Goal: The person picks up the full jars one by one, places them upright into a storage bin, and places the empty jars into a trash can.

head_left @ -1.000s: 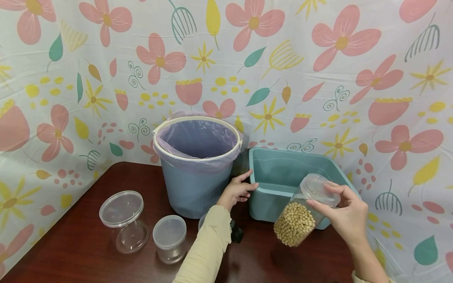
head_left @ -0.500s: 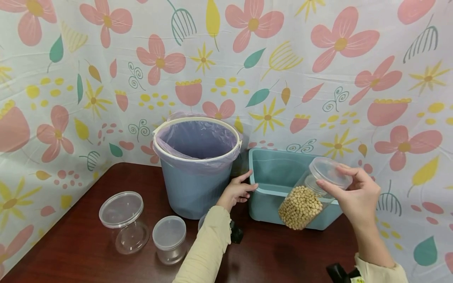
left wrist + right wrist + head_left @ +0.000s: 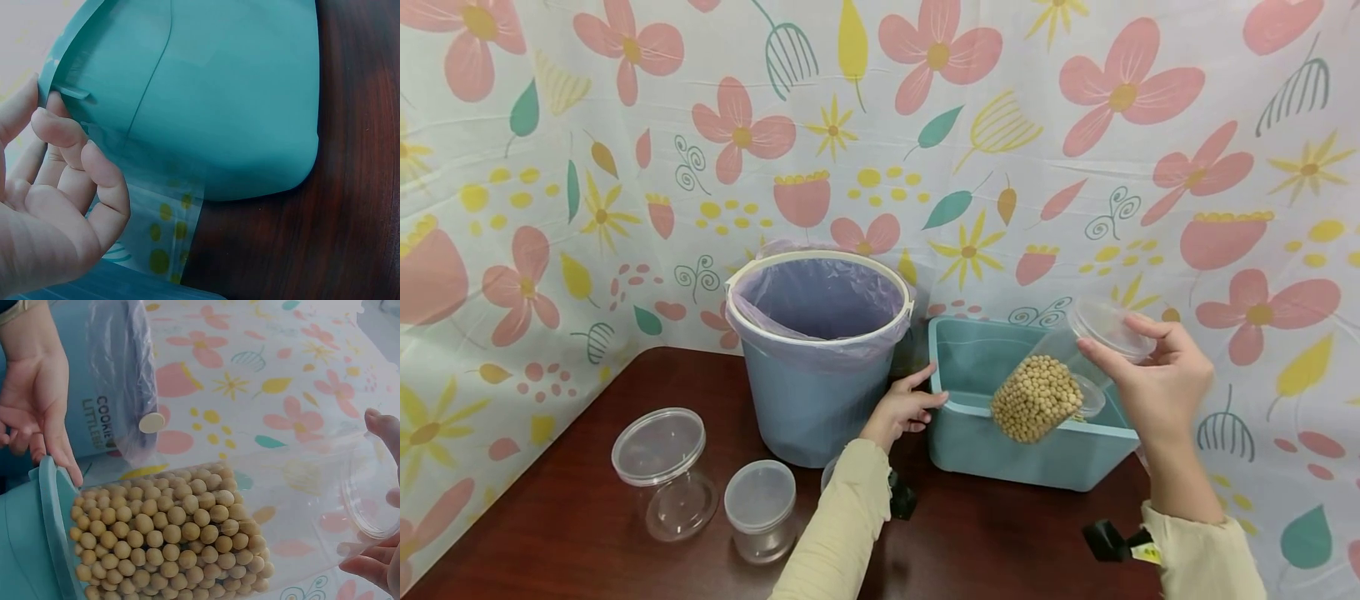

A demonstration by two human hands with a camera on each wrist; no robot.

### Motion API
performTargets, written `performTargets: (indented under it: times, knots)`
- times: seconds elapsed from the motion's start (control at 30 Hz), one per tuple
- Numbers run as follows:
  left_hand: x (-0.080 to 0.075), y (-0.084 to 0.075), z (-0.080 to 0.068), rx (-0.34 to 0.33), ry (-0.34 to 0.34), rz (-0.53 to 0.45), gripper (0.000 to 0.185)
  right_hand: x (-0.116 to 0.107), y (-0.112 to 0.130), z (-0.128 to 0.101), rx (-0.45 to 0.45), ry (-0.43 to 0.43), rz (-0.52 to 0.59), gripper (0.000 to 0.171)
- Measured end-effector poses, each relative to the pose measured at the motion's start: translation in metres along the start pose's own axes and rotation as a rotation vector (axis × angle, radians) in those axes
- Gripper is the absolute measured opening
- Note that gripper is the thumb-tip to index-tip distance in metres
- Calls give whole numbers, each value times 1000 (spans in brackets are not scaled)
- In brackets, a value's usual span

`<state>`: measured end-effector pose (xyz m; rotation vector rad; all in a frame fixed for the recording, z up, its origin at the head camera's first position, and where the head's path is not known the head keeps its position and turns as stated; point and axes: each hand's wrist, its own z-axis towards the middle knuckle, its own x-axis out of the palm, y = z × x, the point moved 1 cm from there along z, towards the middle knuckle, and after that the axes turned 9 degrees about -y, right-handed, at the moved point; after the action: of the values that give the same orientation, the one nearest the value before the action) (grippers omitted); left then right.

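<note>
My right hand point(image 3: 1165, 375) grips the lidded top of a clear plastic jar point(image 3: 1037, 400), thumb on one side and fingers on the other. The jar tilts, its base down to the left over the near rim of a teal bin point(image 3: 1015, 458); round tan beans point(image 3: 169, 531), like soybeans, fill its lower part. At the bin's left end my left hand point(image 3: 898, 408) pinches the rim; in the left wrist view its thumb and fingers point(image 3: 59, 131) lie on either side of that rim. Behind the jar, a clear round edge point(image 3: 1092, 400) shows inside the bin, mostly hidden.
Left of the teal bin stands a blue bucket point(image 3: 812, 408) lined with a purple plastic bag. A tall lidded clear jar point(image 3: 658, 450) and a small one point(image 3: 760, 500) stand on the dark table point(image 3: 580, 450). Another clear container is mostly covered by my left sleeve. Flowered cloth hangs behind.
My right hand has lifted the jar of beans up and a little to the right, from in front of the bin to above its near rim. The left hand stays on the rim.
</note>
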<state>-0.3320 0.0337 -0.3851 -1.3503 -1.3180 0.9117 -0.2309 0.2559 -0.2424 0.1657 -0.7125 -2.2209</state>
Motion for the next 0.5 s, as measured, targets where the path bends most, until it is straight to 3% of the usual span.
performTargets:
  times: [0.5]
  knots:
    - [1,-1,-2,-16,2,-17,61,23,-15,-4,83,-102,-48,45]
